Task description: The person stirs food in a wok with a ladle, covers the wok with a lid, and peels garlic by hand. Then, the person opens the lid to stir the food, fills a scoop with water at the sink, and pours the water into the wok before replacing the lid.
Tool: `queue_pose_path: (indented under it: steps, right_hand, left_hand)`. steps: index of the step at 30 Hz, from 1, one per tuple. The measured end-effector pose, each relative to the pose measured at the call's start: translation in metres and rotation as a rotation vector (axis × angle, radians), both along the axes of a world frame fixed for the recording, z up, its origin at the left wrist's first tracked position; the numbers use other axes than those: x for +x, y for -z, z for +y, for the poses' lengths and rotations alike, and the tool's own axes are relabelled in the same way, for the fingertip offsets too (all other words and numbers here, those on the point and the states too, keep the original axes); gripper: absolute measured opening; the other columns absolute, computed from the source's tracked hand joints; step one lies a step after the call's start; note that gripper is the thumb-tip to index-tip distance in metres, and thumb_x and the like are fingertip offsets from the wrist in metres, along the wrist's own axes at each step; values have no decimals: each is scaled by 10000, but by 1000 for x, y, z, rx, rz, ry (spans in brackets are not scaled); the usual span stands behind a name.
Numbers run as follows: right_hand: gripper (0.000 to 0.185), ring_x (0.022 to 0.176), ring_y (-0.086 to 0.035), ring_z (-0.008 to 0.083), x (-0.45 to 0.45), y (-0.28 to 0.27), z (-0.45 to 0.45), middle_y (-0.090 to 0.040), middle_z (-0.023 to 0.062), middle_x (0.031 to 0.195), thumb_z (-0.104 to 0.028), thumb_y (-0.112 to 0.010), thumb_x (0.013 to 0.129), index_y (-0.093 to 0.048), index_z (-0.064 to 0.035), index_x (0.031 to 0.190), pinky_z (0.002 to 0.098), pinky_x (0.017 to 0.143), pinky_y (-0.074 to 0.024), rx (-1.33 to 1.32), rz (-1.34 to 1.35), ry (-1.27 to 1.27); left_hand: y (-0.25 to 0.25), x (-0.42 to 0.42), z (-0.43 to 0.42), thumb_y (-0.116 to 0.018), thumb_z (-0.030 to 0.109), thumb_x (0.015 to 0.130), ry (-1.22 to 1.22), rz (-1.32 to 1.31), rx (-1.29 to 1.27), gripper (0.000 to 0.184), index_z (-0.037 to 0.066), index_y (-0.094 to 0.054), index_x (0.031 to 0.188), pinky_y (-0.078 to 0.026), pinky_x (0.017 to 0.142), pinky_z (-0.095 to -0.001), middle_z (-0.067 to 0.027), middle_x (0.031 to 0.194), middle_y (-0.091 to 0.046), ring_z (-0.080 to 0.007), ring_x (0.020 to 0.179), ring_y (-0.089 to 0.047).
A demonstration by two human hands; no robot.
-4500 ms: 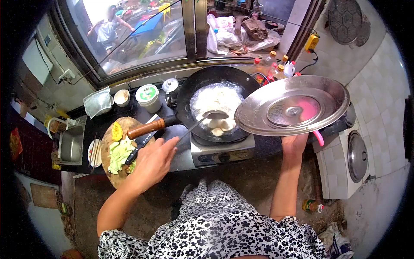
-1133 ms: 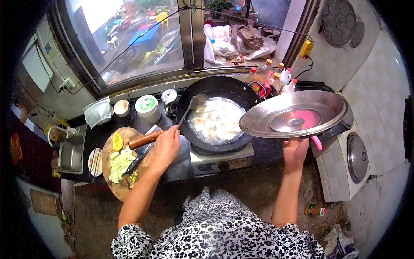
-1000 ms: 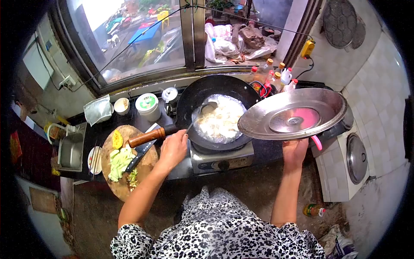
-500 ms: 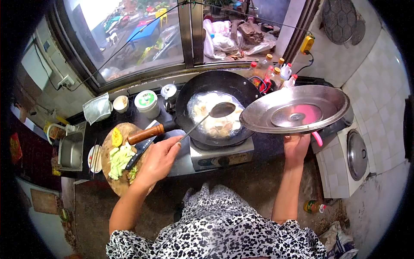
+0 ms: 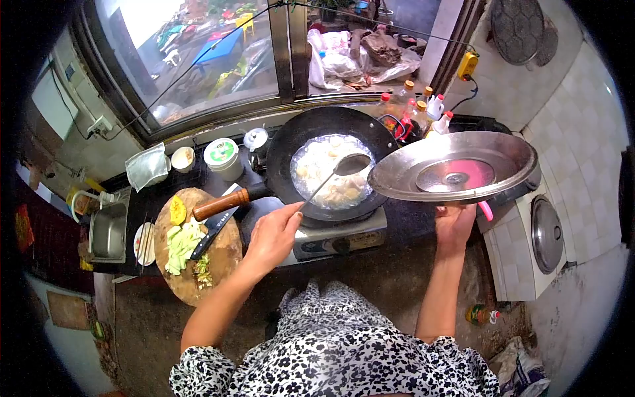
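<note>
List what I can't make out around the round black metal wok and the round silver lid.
All in the head view:
Full grip of the right hand: partly hidden by the round silver lid.
Lower right rim of the round black metal wok: covered by the lid.
Markings on the silver metal stove: too small.

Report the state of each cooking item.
Black metal wok: uncovered, pale food inside.
Round silver metal lid: upside down, in right hand.
Long metal ladle: held in left hand.
Black-handled metal knife: set down.
Pale green vegetable: cut up.
Round white tub: closed.
Boxy silver stove: no flame visible.
</note>
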State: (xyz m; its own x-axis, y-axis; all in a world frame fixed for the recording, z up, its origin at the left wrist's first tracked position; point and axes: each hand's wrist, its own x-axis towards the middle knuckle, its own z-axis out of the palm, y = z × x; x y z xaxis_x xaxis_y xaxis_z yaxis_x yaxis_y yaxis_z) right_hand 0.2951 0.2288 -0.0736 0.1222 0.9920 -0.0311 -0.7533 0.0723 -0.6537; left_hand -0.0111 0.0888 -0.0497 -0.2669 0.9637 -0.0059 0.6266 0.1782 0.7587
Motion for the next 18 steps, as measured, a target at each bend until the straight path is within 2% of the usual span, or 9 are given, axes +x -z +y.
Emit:
queue_pose_path:
  steps: [6, 11, 15, 18]
  right_hand:
    - [262, 739, -563, 147, 5, -6, -3, -617, 74, 1002, -242, -418, 970, -520, -74, 1143, 266, 515, -413, -55, 30, 65]
    - [328, 638, -494, 148, 17, 9, 6, -612, 85, 964, -338, -376, 988, -531, -70, 1097, 260, 511, -389, -45, 65, 34]
    - [382, 597, -446, 149, 21, 15, 8, -607, 90, 947, -389, -347, 996, -532, -66, 1082, 262, 511, -375, 2, 64, -3]
    - [372, 632, -453, 143, 17, 5, 3, -599, 84, 943, -384, -344, 999, -519, -70, 1096, 265, 514, -373, -46, 39, 34]
  left_hand:
    - [8, 4, 15, -503, 233, 919, -43, 71, 27, 322, 61, -620, 1164, -464, 857, -440, -242, 1018, -637, -403, 1005, -591]
    - [19, -1, 35, -484, 236, 911, -28, 51, 96, 328, 59, -624, 1150, -461, 854, -456, -238, 1008, -640, -408, 1000, -591]
    - [27, 8, 51, -476, 247, 906, -31, 51, 9, 333, 61, -627, 1136, -462, 843, -471, -237, 999, -640, -414, 982, -595]
    - [34, 12, 62, -474, 251, 903, -68, 105, -14, 335, 68, -627, 1138, -462, 837, -480, -238, 996, -639, -418, 968, -598]
